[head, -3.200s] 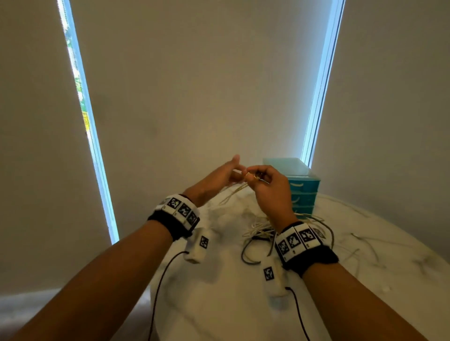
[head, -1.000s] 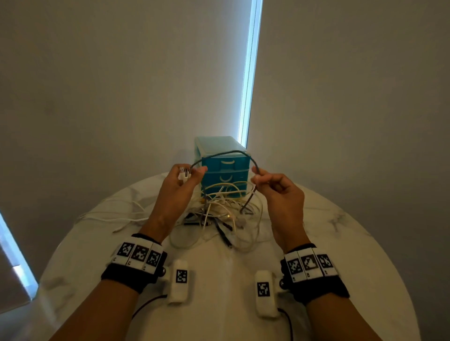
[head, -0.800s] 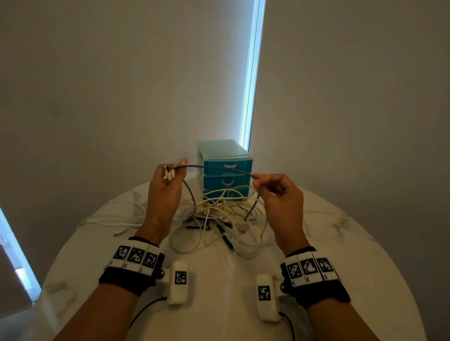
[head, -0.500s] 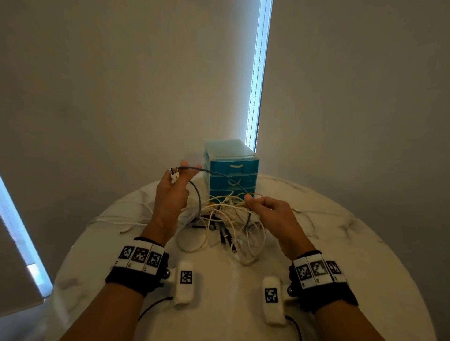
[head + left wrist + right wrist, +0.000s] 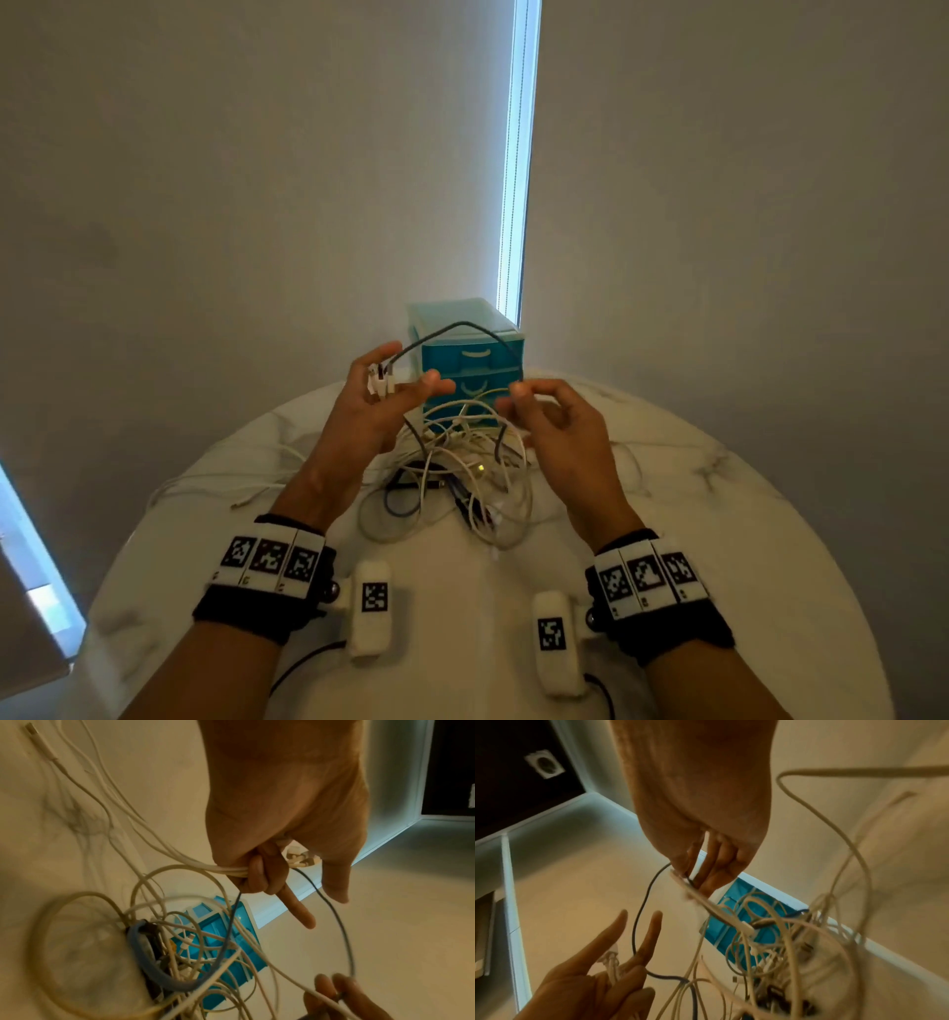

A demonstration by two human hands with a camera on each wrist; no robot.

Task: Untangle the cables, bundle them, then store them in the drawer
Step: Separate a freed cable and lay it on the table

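Table: a round white marble table (image 5: pixel 744 539) holds everything.
Drawer box: a small blue drawer box (image 5: pixel 470 360) stands at the far side of the table, just behind the cable pile. Its drawers look closed. The raised hands and the cables cover part of its front.
Cable pile: a messy heap of mostly white cables (image 5: pixel 462 483) lies on the table between the two hands, in front of the drawer box. Some dark and blue loops are mixed in.
Loose white cable: one thin white cable (image 5: pixel 226 488) lies alone on the table to the left of the pile.
Dark cable: a dark grey cable (image 5: pixel 452 329) makes a high arch in the air from one hand to the other, right in front of the drawer box.
Left hand: the left hand (image 5: pixel 380 406) is up in the air. Its lower fingers curl round a bunch of white cables and plug ends, while the first finger and thumb stick out.
Right hand: the right hand (image 5: pixel 560 426) pinches the dark cable with its fingertips.
What changed: half a second ago the right hand was lower, close to the pile. Now it is up near the left hand, and the dark cable bows up higher.
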